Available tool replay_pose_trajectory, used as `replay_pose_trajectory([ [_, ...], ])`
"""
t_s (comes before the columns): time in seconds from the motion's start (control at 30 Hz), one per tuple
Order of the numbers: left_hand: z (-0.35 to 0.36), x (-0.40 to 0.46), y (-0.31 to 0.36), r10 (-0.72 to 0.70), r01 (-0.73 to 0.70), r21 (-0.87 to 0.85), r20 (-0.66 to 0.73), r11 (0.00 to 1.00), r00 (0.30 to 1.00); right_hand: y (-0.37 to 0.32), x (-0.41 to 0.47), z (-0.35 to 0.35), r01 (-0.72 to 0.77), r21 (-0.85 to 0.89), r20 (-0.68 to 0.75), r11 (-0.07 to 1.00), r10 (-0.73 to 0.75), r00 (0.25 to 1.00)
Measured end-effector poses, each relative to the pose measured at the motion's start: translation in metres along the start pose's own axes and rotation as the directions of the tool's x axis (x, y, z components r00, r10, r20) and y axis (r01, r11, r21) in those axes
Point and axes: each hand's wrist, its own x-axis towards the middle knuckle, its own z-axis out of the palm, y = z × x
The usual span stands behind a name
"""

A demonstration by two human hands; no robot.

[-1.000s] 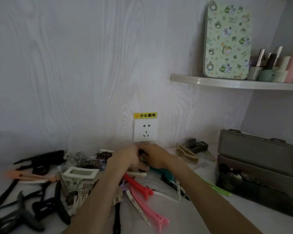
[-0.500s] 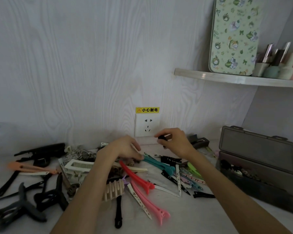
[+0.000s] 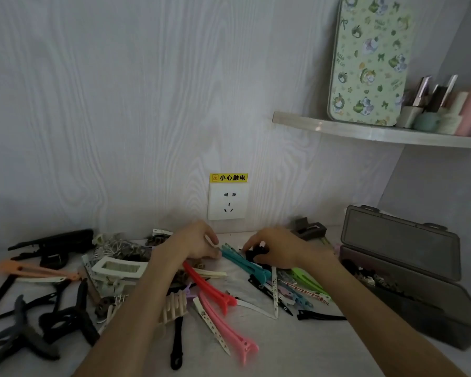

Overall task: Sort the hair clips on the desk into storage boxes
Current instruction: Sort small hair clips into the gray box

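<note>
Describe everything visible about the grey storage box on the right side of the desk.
The translucent grey plastic storage box is long and rectangular and sits on the white desk at the right, near the side wall. Its hinged lid stands open, tilted back, with two latch tabs on its top edge. Small dark clips lie inside. Neither hand touches it.

- Hair clips (image 3: 174, 281) lie scattered across the bench: black claw clips at the left, red, pink, teal and green duckbill clips in the middle.
- A small black clip (image 3: 257, 253) is pinched in the right hand (image 3: 276, 250).
- The grey storage box (image 3: 408, 276) stands open at the right, clips inside.
</note>
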Motion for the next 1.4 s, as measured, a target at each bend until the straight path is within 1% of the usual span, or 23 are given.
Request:
replay_pose_trajectory([
  [0.07, -0.001, -0.001, 0.002, 0.012, -0.014, -0.035, -0.045, 0.999, 0.999, -0.001, 0.005, -0.007, -0.008, 0.052, 0.006, 0.999, 0.008, 1.0],
  [0.13, 0.003, -0.004, 0.002, -0.004, 0.0, -0.057, -0.066, 0.998, 0.998, 0.0, 0.01, -0.009, -0.018, 0.115, 0.045, 0.993, 0.013, 0.999],
  [0.2, 0.005, -0.008, 0.002, -0.015, 0.011, -0.064, -0.068, 0.998, 0.998, 0.004, 0.009, -0.01, -0.07, 0.26, 0.081, 0.963, 0.051, 0.995],
  [0.3, -0.001, -0.014, 0.008, -0.027, 0.022, -0.071, -0.076, 0.997, 0.997, 0.005, -0.005, -0.019, -0.169, 0.541, 0.103, 0.824, 0.135, 0.986],
  [0.33, -0.002, -0.018, 0.011, -0.028, 0.019, -0.081, -0.115, 0.997, 0.993, 0.005, -0.012, -0.02, -0.176, 0.606, 0.089, 0.776, 0.154, 0.984],
  [0.4, -0.012, -0.024, 0.024, -0.029, 0.005, -0.113, -0.213, 0.994, 0.977, 0.007, -0.028, -0.031, -0.203, 0.709, 0.059, 0.675, 0.23, 0.971],
  [0.47, -0.022, -0.032, 0.04, -0.031, -0.008, -0.175, -0.223, 0.985, 0.974, 0.012, -0.046, -0.04, -0.233, 0.756, 0.025, 0.611, 0.329, 0.944],
  [0.53, -0.028, -0.035, 0.064, -0.024, -0.012, -0.24, -0.145, 0.971, 0.989, 0.023, -0.071, -0.052, -0.275, 0.751, 0.003, 0.6, 0.413, 0.911],
  [0.63, -0.018, -0.042, 0.101, 0.0, -0.007, -0.328, -0.02, 0.945, 1.0, 0.044, -0.112, -0.063, -0.345, 0.735, 0.013, 0.584, 0.496, 0.868],
  [0.73, 0.011, -0.052, 0.139, 0.05, -0.019, -0.362, 0.077, 0.932, 0.996, 0.065, -0.153, -0.07, -0.425, 0.654, -0.031, 0.626, 0.583, 0.812],
  [0.8, 0.034, -0.057, 0.164, 0.05, 0.003, -0.376, 0.132, 0.927, 0.99, 0.075, -0.177, -0.073, -0.503, 0.599, -0.008, 0.624, 0.632, 0.775],
  [0.83, 0.045, -0.058, 0.176, 0.056, 0.007, -0.39, 0.15, 0.921, 0.987, 0.078, -0.186, -0.073, -0.517, 0.604, 0.011, 0.606, 0.642, 0.766],
  [0.9, 0.064, -0.056, 0.2, 0.086, -0.001, -0.452, 0.168, 0.892, 0.982, 0.085, -0.197, -0.075, -0.508, 0.61, 0.026, 0.608, 0.626, 0.78],
  [0.97, 0.076, -0.055, 0.218, 0.109, 0.025, -0.528, 0.222, 0.849, 0.969, 0.091, -0.202, -0.076, -0.507, 0.576, 0.062, 0.641, 0.584, 0.809],
  [1.03, 0.083, -0.054, 0.226, 0.12, 0.038, -0.514, 0.272, 0.857, 0.955, 0.098, -0.207, -0.075, -0.526, 0.539, 0.086, 0.658, 0.578, 0.811],
  [1.07, 0.084, -0.053, 0.225, 0.125, 0.027, -0.488, 0.276, 0.872, 0.953, 0.101, -0.21, -0.074, -0.52, 0.54, 0.077, 0.662, 0.577, 0.813],
  [1.13, 0.082, -0.052, 0.215, 0.128, 0.003, -0.455, 0.257, 0.89, 0.958, 0.107, -0.213, -0.078, -0.526, 0.564, 0.073, 0.637, 0.596, 0.8],
  [1.2, 0.073, -0.052, 0.2, 0.111, -0.017, -0.421, 0.201, 0.907, 0.973, 0.111, -0.209, -0.086, -0.523, 0.59, 0.089, 0.615, 0.594, 0.799],
  [1.3, 0.054, -0.056, 0.165, 0.043, 0.01, -0.362, 0.137, 0.932, 0.99, 0.101, -0.186, -0.093, -0.476, 0.587, 0.138, 0.655, 0.498, 0.856],
  [1.4, 0.035, -0.06, 0.127, -0.083, 0.091, -0.291, 0.04, 0.952, 0.996, 0.074, -0.149, -0.088, -0.361, 0.595, 0.13, 0.718, 0.356, 0.925],
])
